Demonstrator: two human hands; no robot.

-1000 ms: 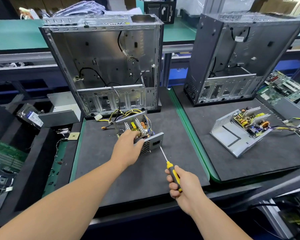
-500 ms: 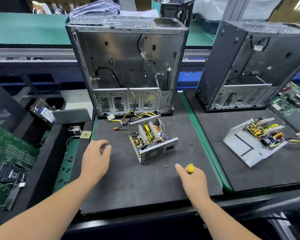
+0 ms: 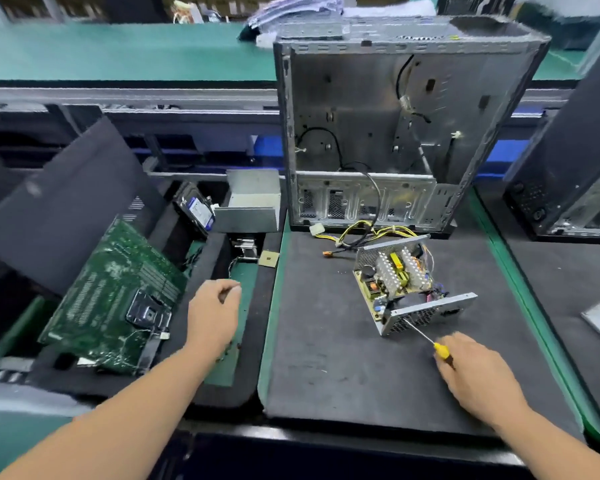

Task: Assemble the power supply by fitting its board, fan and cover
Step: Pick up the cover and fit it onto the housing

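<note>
The open power supply (image 3: pixel 426 308) lies on the black mat (image 3: pixel 326 341), its board (image 3: pixel 394 275) with heat sinks exposed and yellow cables (image 3: pixel 371 233) trailing toward the back. My right hand (image 3: pixel 478 375) grips a yellow-handled screwdriver (image 3: pixel 426 337) whose tip points at the supply's perforated front grille. My left hand (image 3: pixel 215 313) hovers over the tray on the left with fingers loosely curled, holding nothing I can see. A bent grey metal cover (image 3: pixel 246 216) lies behind that tray.
An empty computer case (image 3: pixel 395 133) stands upright behind the mat. A green motherboard (image 3: pixel 118 299) leans in the left tray, with a hard drive (image 3: pixel 194 209) and a small CPU chip (image 3: pixel 269 259) near it. A second case (image 3: pixel 568 168) stands at the right.
My left hand has left the power supply and swung left over the tray. My right hand holds the screwdriver near the supply's grille again. The view has turned left.
</note>
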